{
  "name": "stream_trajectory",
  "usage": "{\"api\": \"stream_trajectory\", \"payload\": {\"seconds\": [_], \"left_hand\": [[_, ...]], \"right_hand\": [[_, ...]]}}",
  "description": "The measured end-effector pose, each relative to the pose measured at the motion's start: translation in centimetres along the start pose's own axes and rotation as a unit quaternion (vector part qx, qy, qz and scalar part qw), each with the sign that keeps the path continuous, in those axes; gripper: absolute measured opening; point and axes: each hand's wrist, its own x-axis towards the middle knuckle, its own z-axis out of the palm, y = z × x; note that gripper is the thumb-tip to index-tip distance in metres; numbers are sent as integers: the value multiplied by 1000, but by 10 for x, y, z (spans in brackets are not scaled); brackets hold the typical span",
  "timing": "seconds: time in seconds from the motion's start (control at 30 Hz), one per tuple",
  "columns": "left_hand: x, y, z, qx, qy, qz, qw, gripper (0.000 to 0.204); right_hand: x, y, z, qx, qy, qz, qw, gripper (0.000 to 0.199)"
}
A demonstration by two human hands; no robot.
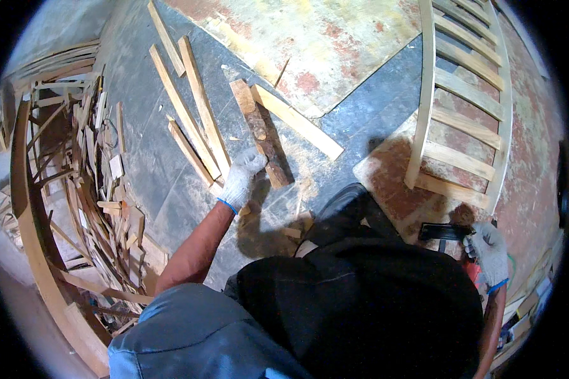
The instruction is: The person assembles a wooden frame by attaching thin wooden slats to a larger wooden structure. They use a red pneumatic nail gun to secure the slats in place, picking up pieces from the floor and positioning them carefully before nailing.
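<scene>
My left hand [244, 174], in a white knit glove with a blue cuff, has its fingers curled at the left edge of a rough, bark-covered piece of wood [257, 126] on the floor. Its fingertips are partly hidden. Far to the right, my right hand [489, 246], gloved the same way, is closed around a tool with a flat black part [439, 232] and a bit of red; its kind is hard to make out. A pale sawn board [300, 123] lies just right of the bark-covered piece.
Several long wooden strips [199, 95] lie beyond my left hand. A slatted wooden frame [464, 95] rests at the upper right. Scrap wood [98, 196] is heaped at the left behind a curved wooden beam [35, 252]. My shoe [344, 196] stands near the sawdust.
</scene>
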Motion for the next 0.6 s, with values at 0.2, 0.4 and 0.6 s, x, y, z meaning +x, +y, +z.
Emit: {"api": "stream_trajectory", "payload": {"seconds": [0.2,0.4,0.6], "left_hand": [[4,16,8,299,73,141,941,29],[1,24,32,517,149,120,834,33],[1,23,44,495,116,119,853,49]], "right_hand": [[-4,4,-1,24,-6,0,1000,25],[-4,7,-2,33,-18,-5,999,24],[-3,10,0,39,-9,5,999,20]]}}
